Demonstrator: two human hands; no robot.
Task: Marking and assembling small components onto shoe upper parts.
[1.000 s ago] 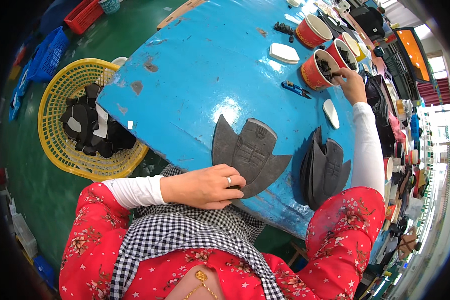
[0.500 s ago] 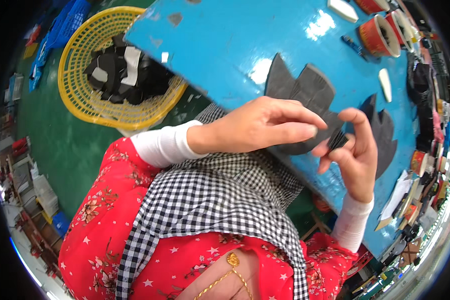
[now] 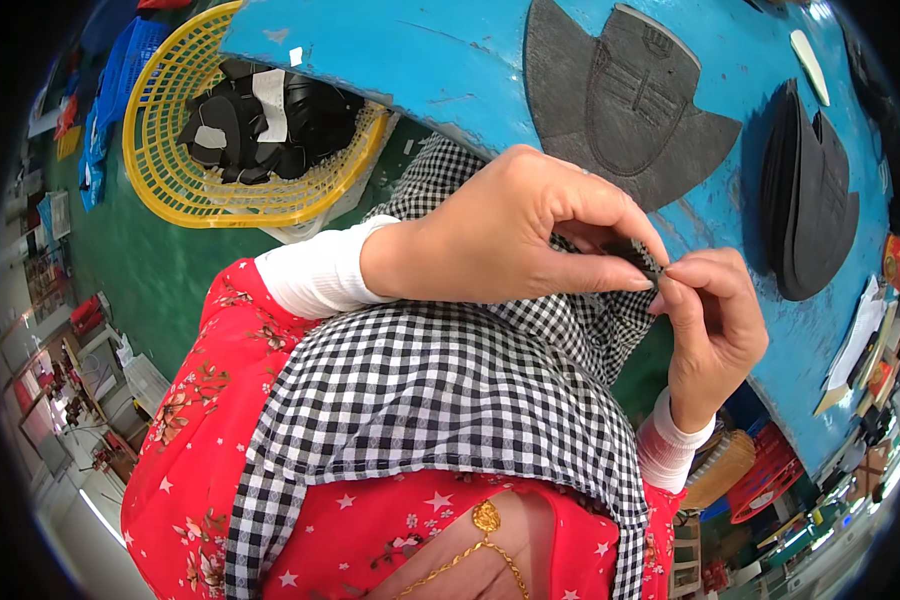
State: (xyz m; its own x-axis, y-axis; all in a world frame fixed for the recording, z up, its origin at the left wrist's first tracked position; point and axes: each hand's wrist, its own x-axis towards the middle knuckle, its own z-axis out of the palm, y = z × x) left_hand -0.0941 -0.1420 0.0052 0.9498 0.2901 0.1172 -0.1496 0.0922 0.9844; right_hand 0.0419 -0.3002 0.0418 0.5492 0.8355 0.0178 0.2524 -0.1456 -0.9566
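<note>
A small stack of thin dark pieces with ridged edges [image 3: 638,256] is pinched between the thumb and fingers of my left hand [image 3: 515,235]. My right hand [image 3: 712,325] meets it from the other side, thumb and forefinger closed at the stack's tip; what exactly they pinch there is mostly hidden. Both hands are just off the table's near edge, above my checked apron. Beyond them lies a flat dark-grey shoe upper piece [image 3: 630,110] with a stitched curve and a raised pattern. To its right is a pile of similar black pieces [image 3: 815,200].
The blue table [image 3: 420,60] runs from upper left to lower right. On the left, a yellow plastic basket [image 3: 155,190] holds black pieces and a white strip. A white tool [image 3: 809,66] lies at the far right, with papers [image 3: 858,330] along the right edge.
The small stack has passed from my right fingers into my left hand's pinch, and both hands have come together at it. The view has shifted, bringing the grey upper piece into fuller sight.
</note>
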